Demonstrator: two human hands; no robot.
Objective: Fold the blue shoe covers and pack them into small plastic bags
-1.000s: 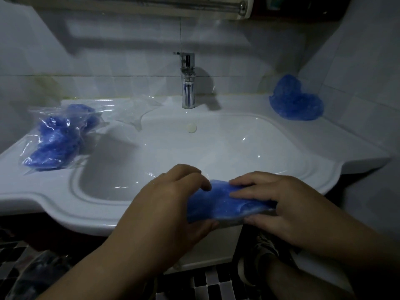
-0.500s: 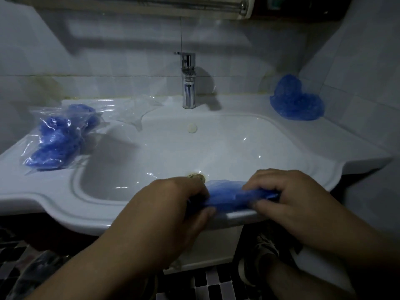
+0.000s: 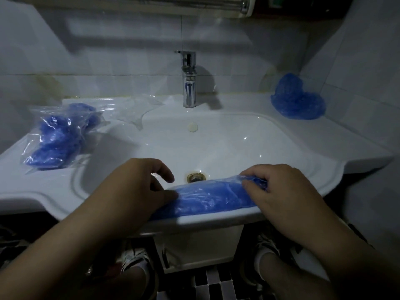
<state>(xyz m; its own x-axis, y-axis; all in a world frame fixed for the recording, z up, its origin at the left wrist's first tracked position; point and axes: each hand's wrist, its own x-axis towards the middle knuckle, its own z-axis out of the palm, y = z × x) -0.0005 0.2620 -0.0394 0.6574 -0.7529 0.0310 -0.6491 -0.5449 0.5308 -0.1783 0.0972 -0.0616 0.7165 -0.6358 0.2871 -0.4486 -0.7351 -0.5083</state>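
Head view: the folding step is in hand. The cover (image 3: 207, 198) lies stretched along the front rim of the sink (image 3: 205, 223). The left hand (image 3: 134, 191) pinches its left end and the right hand (image 3: 281, 191) grips its right end. The next move is probably to double it over, then fetch an empty bag (image 3: 138, 109).

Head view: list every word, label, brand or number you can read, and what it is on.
No readable text anywhere.
Faucet: no brand mark shows.
Packed plastic bag: no print shows.
Folded shoe cover: plain blue, unprinted.
Green patch at the top edge: cut off, unreadable.
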